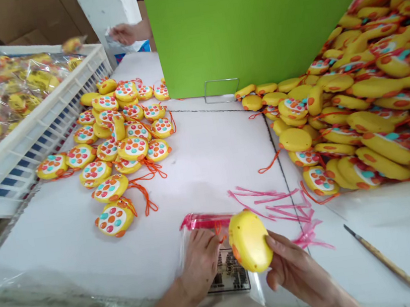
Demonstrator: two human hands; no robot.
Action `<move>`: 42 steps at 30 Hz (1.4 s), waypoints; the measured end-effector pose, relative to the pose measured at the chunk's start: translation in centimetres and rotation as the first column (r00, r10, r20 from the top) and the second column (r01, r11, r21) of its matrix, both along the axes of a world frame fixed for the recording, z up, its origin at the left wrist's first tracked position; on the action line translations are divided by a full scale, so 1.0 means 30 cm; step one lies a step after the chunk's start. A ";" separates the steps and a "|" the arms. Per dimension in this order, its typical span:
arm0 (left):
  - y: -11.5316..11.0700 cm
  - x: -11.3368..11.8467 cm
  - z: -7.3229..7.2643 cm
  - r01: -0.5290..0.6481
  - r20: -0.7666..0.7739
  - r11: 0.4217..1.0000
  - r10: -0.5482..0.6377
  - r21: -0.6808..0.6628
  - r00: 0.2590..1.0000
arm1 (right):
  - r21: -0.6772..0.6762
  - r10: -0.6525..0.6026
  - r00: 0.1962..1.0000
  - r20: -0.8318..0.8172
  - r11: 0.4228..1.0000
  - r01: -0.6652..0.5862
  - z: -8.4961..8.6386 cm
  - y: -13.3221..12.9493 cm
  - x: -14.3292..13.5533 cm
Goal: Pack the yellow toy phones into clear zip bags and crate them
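My right hand is closed on a yellow oval plastic toy, thumb and fingers at its right edge. The toy's plain back faces me. An orange cord shows at its left, by the fingertips of my left hand. Those fingers are curled and seem to pinch the cord. Under my left hand lie clear plastic bags with black print and a pink strip along the top. Pink plastic strips are scattered just beyond my right hand.
Button-faced yellow toys lie grouped at left, and a large heap fills the right. A white crate holds bagged toys. A green board stands ahead, with another person's hand beside it. A wooden-handled pointed tool lies at right.
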State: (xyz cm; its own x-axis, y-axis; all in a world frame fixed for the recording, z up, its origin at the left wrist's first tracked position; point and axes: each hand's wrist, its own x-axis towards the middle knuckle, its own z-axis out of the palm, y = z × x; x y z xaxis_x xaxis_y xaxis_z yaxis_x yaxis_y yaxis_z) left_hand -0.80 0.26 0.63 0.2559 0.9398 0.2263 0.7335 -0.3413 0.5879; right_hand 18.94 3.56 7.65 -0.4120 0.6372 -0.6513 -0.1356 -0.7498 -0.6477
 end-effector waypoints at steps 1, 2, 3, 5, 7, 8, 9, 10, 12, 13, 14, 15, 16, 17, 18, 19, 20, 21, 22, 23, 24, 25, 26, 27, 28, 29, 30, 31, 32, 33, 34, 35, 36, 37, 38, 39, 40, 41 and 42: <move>0.003 0.005 0.005 0.003 -0.017 1.000 -0.003 0.014 1.000 | 0.046 -0.015 1.000 0.014 0.999 0.014 -0.002 0.006 -0.019; 0.004 0.010 0.011 0.005 -0.038 1.000 -0.004 0.028 0.999 | 0.135 -0.019 0.997 0.072 0.991 0.010 -0.005 0.011 -0.039; 0.003 0.014 0.018 0.010 -0.058 0.999 -0.008 0.041 0.998 | 0.251 -0.007 0.987 0.161 0.967 -0.034 -0.011 0.017 -0.057; -0.003 0.014 0.034 0.021 -0.078 0.998 -0.017 0.057 0.997 | 0.469 0.047 0.927 0.371 0.853 -0.231 -0.026 0.026 -0.085; -0.014 0.001 0.054 0.042 -0.075 0.998 -0.038 0.056 0.996 | 0.574 0.094 0.835 0.543 0.684 -0.450 -0.040 0.031 -0.096; -0.021 -0.013 0.064 0.047 -0.066 0.997 -0.043 0.062 0.997 | 0.590 0.098 0.793 0.601 0.616 -0.523 -0.045 0.033 -0.096; -0.029 -0.031 0.075 0.042 -0.054 0.996 -0.038 0.076 0.998 | 0.589 0.094 0.759 0.645 0.571 -0.571 -0.048 0.034 -0.093; -0.036 -0.052 0.086 0.017 -0.036 0.995 -0.013 0.103 0.999 | 0.583 0.083 0.732 0.676 0.547 -0.601 -0.049 0.034 -0.087; -0.046 -0.098 0.105 -0.101 0.042 0.984 0.096 0.147 0.995 | 0.563 0.066 0.697 0.714 0.537 -0.628 -0.050 0.033 -0.075; -0.048 -0.118 0.113 -0.182 0.102 0.977 0.170 0.115 0.980 | 0.549 0.066 0.684 0.726 0.543 -0.635 -0.050 0.031 -0.071; -0.047 -0.134 0.119 -0.260 0.163 0.965 0.253 0.021 0.954 | 0.537 0.066 0.673 0.737 0.548 -0.641 -0.052 0.028 -0.067; -0.043 -0.144 0.122 -0.317 0.216 0.941 0.337 -0.122 0.916 | 0.529 0.062 0.663 0.746 0.550 -0.647 -0.054 0.025 -0.065; -0.035 -0.148 0.123 -0.336 0.256 0.898 0.409 -0.283 0.876 | 0.526 0.051 0.653 0.756 0.547 -0.652 -0.057 0.022 -0.064; -0.025 -0.146 0.121 -0.316 0.288 0.847 0.459 -0.427 0.840 | 0.531 0.035 0.646 0.762 0.537 -0.655 -0.060 0.019 -0.064; -0.013 -0.139 0.116 -0.272 0.320 0.805 0.485 -0.527 0.814 | 0.543 0.017 0.645 0.764 0.522 -0.658 -0.063 0.018 -0.064; 0.000 -0.129 0.111 -0.226 0.353 0.784 0.490 -0.578 0.797 | 0.558 0.001 0.645 0.765 0.499 -0.663 -0.064 0.018 -0.063; 0.012 -0.118 0.105 -0.190 0.383 0.783 0.481 -0.593 0.788 | 0.572 -0.009 0.644 0.765 0.471 -0.672 -0.063 0.021 -0.061; 0.023 -0.107 0.099 -0.171 0.404 0.788 0.473 -0.591 0.783 | 0.579 -0.007 0.643 0.766 0.441 -0.686 -0.059 0.026 -0.059; 0.033 -0.098 0.095 -0.163 0.420 0.792 0.472 -0.589 0.775 | 0.583 0.001 0.640 0.768 0.411 -0.701 -0.054 0.033 -0.057; 0.039 -0.091 0.092 -0.155 0.437 0.790 0.478 -0.593 0.762 | 0.586 0.012 0.638 0.770 0.383 -0.714 -0.046 0.042 -0.055; 0.044 -0.087 0.091 -0.145 0.457 0.786 0.487 -0.601 0.745 | 0.583 0.026 0.632 0.774 0.361 -0.728 -0.038 0.051 -0.054; 0.046 -0.085 0.092 -0.130 0.481 0.782 0.496 -0.610 0.723 | 0.573 0.044 0.622 0.782 0.343 -0.744 -0.030 0.061 -0.055; 0.047 -0.085 0.095 -0.111 0.506 0.775 0.506 -0.622 0.698 | 0.555 0.073 0.605 0.793 0.324 -0.766 -0.024 0.069 -0.058; 0.048 -0.086 0.099 -0.092 0.526 0.765 0.519 -0.637 0.674 | 0.526 0.113 0.576 0.810 0.296 -0.798 -0.020 0.076 -0.063; 0.047 -0.088 0.104 -0.082 0.535 0.755 0.533 -0.651 0.656 | 0.487 0.160 0.532 0.831 0.253 -0.836 -0.018 0.081 -0.070; 0.046 -0.089 0.109 -0.079 0.536 0.745 0.545 -0.662 0.645 | 0.443 0.199 0.478 0.856 0.196 -0.875 -0.019 0.083 -0.079; 0.044 -0.090 0.114 -0.077 0.537 0.737 0.556 -0.672 0.635 | 0.398 0.215 0.420 0.882 0.138 -0.907 -0.021 0.083 -0.089; 0.042 -0.091 0.118 -0.070 0.541 0.729 0.566 -0.681 0.623 | 0.360 0.198 0.371 0.907 0.091 -0.928 -0.025 0.082 -0.099; 0.040 -0.091 0.122 -0.059 0.551 0.723 0.574 -0.688 0.606 | 0.335 0.150 0.341 0.928 0.066 -0.940 -0.029 0.081 -0.110; 0.037 -0.091 0.124 -0.044 0.567 0.719 0.583 -0.694 0.581 | 0.332 0.086 0.337 0.938 0.063 -0.941 -0.031 0.079 -0.122; 0.034 -0.092 0.125 -0.020 0.589 0.713 0.594 -0.701 0.549 | 0.357 0.025 0.359 0.933 0.074 -0.931 -0.032 0.078 -0.136; 0.031 -0.092 0.125 0.007 0.609 0.708 0.602 -0.706 0.516 | 0.404 -0.018 0.404 0.914 0.085 -0.911 -0.032 0.077 -0.151; 0.028 -0.093 0.125 0.030 0.625 0.708 0.603 -0.706 0.495 | 0.463 -0.039 0.461 0.886 0.091 -0.882 -0.032 0.076 -0.168; 0.026 -0.094 0.124 0.044 0.636 0.712 0.595 -0.701 0.491 | 0.521 -0.047 0.519 0.854 0.092 -0.849 -0.031 0.076 -0.186; 0.024 -0.094 0.124 0.053 0.643 0.721 0.580 -0.691 0.500 | 0.568 -0.051 0.566 0.823 0.093 -0.818 -0.033 0.076 -0.204; 0.023 -0.094 0.124 0.057 0.646 0.732 0.559 -0.679 0.519 | 0.600 -0.060 0.597 0.800 0.094 -0.794 -0.036 0.076 -0.222; 0.023 -0.093 0.125 0.058 0.645 0.744 0.535 -0.666 0.545 | 0.616 -0.075 0.612 0.787 0.092 -0.782 -0.042 0.076 -0.237; 0.023 -0.091 0.127 0.053 0.637 0.755 0.512 -0.654 0.576 | 0.620 -0.093 0.613 0.784 0.085 -0.780 -0.049 0.076 -0.251; 0.023 -0.088 0.131 0.036 0.618 0.765 0.491 -0.644 0.615 | 0.611 -0.111 0.602 0.791 0.074 -0.788 -0.057 0.076 -0.263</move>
